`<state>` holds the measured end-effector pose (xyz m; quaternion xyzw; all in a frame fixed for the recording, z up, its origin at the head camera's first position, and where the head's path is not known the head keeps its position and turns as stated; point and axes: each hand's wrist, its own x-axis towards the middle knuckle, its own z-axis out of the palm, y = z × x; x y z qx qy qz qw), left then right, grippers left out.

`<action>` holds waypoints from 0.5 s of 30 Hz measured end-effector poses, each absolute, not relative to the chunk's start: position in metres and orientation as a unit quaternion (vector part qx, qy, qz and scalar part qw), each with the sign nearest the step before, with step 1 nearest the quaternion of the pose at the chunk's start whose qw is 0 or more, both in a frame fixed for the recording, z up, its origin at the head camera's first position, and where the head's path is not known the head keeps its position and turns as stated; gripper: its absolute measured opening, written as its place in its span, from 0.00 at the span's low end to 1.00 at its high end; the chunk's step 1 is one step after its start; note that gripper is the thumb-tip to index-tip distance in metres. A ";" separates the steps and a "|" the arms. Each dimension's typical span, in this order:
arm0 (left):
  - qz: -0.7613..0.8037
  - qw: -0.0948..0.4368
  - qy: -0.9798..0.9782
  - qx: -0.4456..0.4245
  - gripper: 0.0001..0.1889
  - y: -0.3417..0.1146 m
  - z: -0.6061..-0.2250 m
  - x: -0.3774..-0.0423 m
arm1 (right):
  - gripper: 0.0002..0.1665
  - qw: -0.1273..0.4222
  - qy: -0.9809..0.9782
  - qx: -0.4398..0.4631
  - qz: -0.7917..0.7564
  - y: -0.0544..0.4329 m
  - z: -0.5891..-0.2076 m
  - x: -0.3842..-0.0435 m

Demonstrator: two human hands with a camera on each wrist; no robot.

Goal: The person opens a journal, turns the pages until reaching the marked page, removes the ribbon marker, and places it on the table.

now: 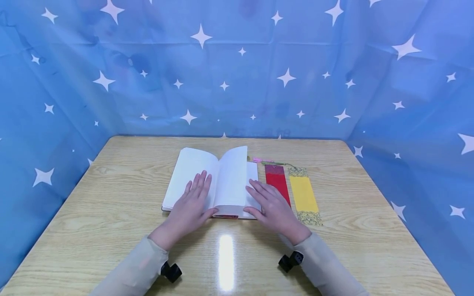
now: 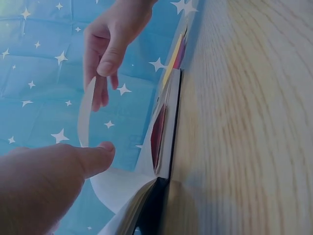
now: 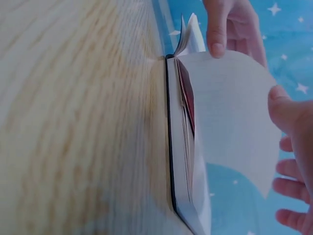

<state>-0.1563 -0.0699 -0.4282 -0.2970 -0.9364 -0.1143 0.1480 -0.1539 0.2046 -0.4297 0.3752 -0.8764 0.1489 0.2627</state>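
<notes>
The left grip (image 1: 189, 207), fingers straight, lies over the left page (image 1: 194, 164) of a book (image 1: 253, 172) spread on the counter (image 1: 122, 197). The right grip (image 1: 275, 205) is loosely spread beside the raised leaf (image 1: 232, 176); contact there cannot be told.

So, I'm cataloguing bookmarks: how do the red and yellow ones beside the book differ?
The red bookmark lies nearer the book; the yellow bookmark, farther. In the head view, the right hand partly hides the red bookmark; the yellow bookmark shows both ends. Both are strips.
</notes>
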 end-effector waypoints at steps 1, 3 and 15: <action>-0.112 0.152 -0.936 -0.296 0.50 -0.071 -0.428 -0.156 | 0.35 0.259 -0.878 0.374 0.149 0.204 -0.430 -0.154; -0.109 0.159 -0.937 -0.291 0.50 -0.073 -0.427 -0.154 | 0.34 0.252 -0.881 0.372 0.148 0.204 -0.430 -0.153; -0.158 0.283 -0.895 -0.307 0.62 -0.085 -0.431 -0.154 | 0.30 0.197 -0.905 0.351 0.136 0.204 -0.429 -0.150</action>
